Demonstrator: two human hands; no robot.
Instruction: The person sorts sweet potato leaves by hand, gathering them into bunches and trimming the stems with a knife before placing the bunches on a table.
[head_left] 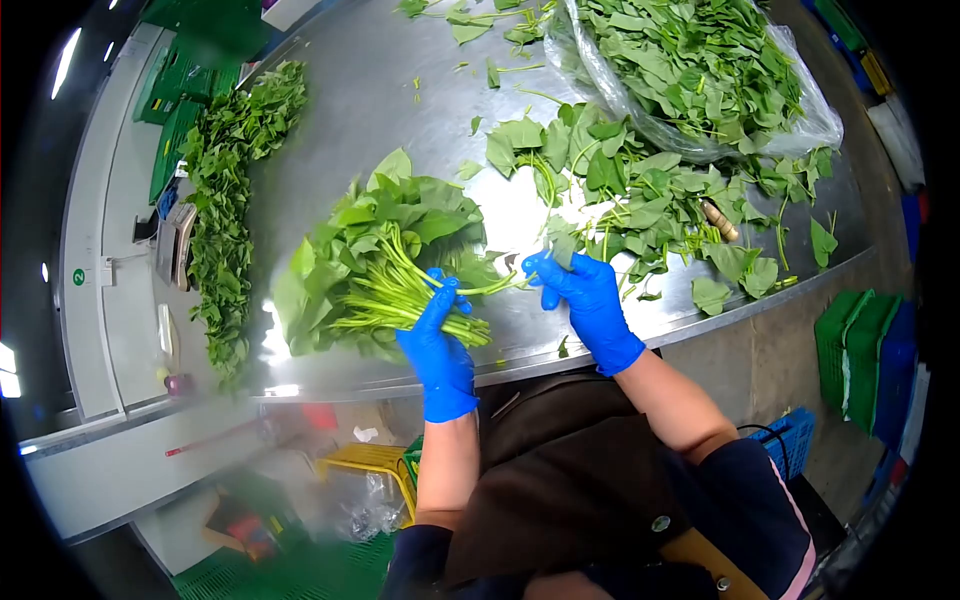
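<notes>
My left hand [438, 350], in a blue glove, is wrapped round the stems of a big bunch of leafy greens [400, 225]. The leaves of that bunch fan out up and to the left, and its pale green stem ends point right. My right hand [592, 305], gloved in blue too, pinches the end of a single stem [492, 288] stretched between the two hands. Just beyond the right hand lies a loose heap of the same greens [640, 190]. A wooden handle [720, 221] sticks out of that heap; whatever it belongs to is hidden under leaves.
The metal table [350, 90] carries scattered leaf scraps. An opened clear plastic bag [820, 125] full of greens stands at the far right. Along the left edge runs a row of greens [220, 215]. Green crates [850, 350] and a blue basket [785, 440] stand off the right side.
</notes>
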